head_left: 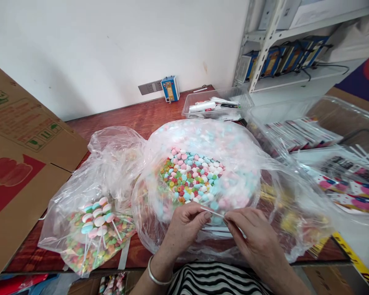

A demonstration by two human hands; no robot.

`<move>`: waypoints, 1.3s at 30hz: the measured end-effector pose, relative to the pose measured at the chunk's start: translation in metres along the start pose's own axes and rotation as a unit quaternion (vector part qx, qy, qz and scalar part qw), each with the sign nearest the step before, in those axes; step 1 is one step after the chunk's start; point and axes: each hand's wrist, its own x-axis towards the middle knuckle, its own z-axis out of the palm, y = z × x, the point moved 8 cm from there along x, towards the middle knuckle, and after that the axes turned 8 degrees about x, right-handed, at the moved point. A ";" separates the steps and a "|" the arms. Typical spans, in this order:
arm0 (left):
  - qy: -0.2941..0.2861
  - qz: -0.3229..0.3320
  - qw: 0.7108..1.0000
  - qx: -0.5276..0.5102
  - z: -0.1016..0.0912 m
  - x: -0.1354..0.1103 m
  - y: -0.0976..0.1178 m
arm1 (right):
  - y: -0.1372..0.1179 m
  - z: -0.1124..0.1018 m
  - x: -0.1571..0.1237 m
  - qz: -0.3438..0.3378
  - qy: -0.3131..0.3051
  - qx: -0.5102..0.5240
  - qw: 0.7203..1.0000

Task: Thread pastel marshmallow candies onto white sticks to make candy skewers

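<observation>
My left hand (184,227) and my right hand (252,235) meet at the near edge of a large clear plastic bag (249,164) full of pastel candies (192,176). Both hands pinch a thin white stick (213,213) between fingertips, left hand at its left end, right hand at its right end. A silver bangle (155,276) circles my left wrist. To the left lies a smaller plastic bag (80,205) holding finished candy lollipops (96,219) on white sticks.
A brown cardboard box (18,164) stands at the left. Clear plastic bins (217,104) with packets sit at the back and right, and printed wrappers (347,184) lie at the right. A metal shelf (295,45) rises behind. The wooden table (135,116) runs to the wall.
</observation>
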 end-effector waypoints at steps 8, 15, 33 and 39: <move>0.022 -0.001 1.000 -0.008 -0.006 0.000 0.000 | 0.002 0.007 0.004 -0.002 -0.007 0.008 1.000; 0.011 -0.002 0.999 -0.040 -0.011 0.003 -0.008 | 0.011 0.015 -0.002 0.014 -0.043 0.013 0.999; 0.061 0.035 0.940 0.335 -0.052 0.017 -0.011 | 0.093 0.035 -0.006 0.320 -0.062 0.062 0.943; 0.136 0.067 0.871 0.467 -0.072 0.084 -0.008 | 0.096 0.039 -0.009 0.324 -0.059 0.097 0.939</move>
